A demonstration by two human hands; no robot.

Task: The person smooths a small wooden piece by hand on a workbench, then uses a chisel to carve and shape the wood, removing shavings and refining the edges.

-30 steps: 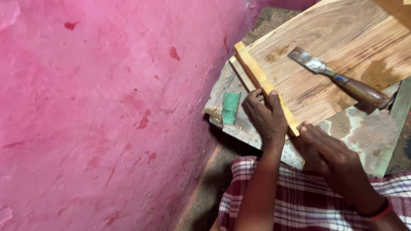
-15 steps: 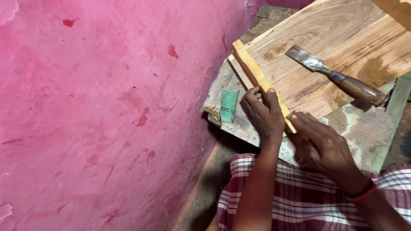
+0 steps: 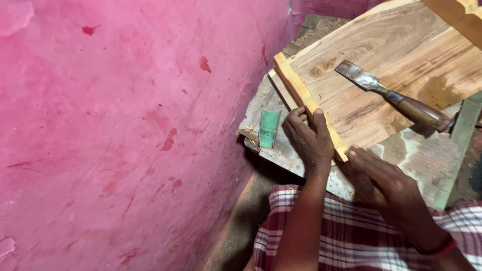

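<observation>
Where the pink wall (image 3: 115, 125) meets the worn surface (image 3: 411, 155), a broad wooden board (image 3: 381, 65) lying flat, smoothed but blotched with darker patches, so seemingly part-worked. Along its near edge, a narrow yellow strip of wood (image 3: 301, 95), pressed down by the left hand (image 3: 309, 138), fingers curled over it; right hand (image 3: 376, 173) at the strip's near end, fingers loosely bent, grip impossible to tell. Chisel (image 3: 391, 95) resting unused on the board. Small green packet (image 3: 268, 128) beside the left hand.
</observation>
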